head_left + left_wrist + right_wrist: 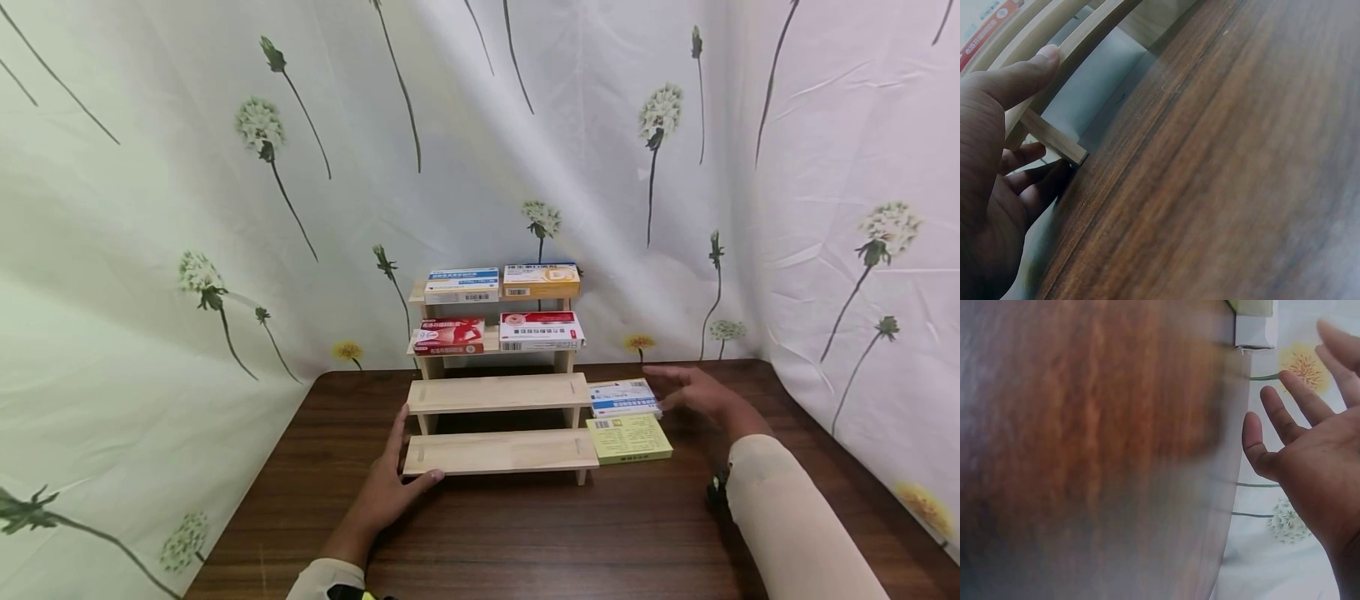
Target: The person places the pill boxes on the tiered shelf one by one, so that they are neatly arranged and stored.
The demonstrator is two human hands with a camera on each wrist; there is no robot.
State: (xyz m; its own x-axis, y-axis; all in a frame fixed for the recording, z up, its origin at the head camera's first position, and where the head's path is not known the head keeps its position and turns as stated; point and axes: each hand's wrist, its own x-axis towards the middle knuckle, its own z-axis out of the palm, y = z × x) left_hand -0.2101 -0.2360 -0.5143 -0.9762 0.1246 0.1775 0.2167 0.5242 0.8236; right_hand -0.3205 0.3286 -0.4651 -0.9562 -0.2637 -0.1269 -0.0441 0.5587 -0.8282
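A four-step wooden display stand (498, 394) stands on the brown table. My left hand (384, 493) grips its left end, the thumb on the lowest step's front edge and the fingers round the side. In the left wrist view the fingers (1035, 181) bend behind the stand's leg (1057, 139). To the stand's right lie a blue-and-white medicine box (624, 398) and, nearer, a yellow-green medicine box (628, 439). My right hand (705, 400) is beside the blue-and-white box's right end, its fingers spread and holding nothing; whether it touches the box cannot be told.
On the top step sit a blue-and-white box (462, 284) and an orange-and-white box (542, 280). The step below bears a red box (449, 335) and a red-and-white box (542, 330). A flower-patterned cloth (465, 208) hangs behind and beside the table (525, 533).
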